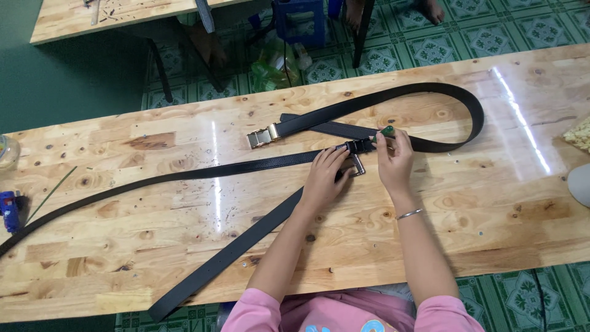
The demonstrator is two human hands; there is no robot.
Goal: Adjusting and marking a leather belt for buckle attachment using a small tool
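Observation:
Two black leather belts lie across a wooden table [491,203]. One belt [430,92] loops at the right and ends in a gold buckle [262,136]. A second belt [153,181] runs from the far left to a silver buckle [357,163] in the middle. My left hand [324,178] presses on that belt and buckle. My right hand [394,155] grips a green-handled tool [386,131] at the buckle's black clasp [360,146]. Another black strap [227,252] slants down to the table's front edge.
A blue object [9,209] and a clear jar [7,152] sit at the table's left end. A woven pad [579,133] and a grey object [581,184] are at the right edge. A second table [92,18], a blue stool [300,19] and someone's feet stand beyond.

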